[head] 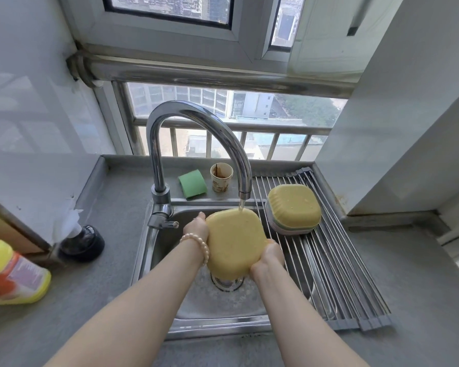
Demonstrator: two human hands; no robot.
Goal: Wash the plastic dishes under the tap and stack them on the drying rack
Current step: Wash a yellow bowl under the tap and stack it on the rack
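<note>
- Yellow plastic dish (235, 245), frame center, held bottom-up over sink (196, 300) under running tap (196, 120).
- Left hand (196, 229) grips its left edge; right hand (269, 256) grips lower right edge.
- Stack of washed dishes (293, 209) upside down on drying rack (337, 274), right of center.
- Green sponge (192, 185), paper cup (221, 177) behind sink.

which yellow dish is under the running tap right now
The yellow dish gripped by both hands over the sink; the other yellow one tops the stack on the drying rack.
</note>
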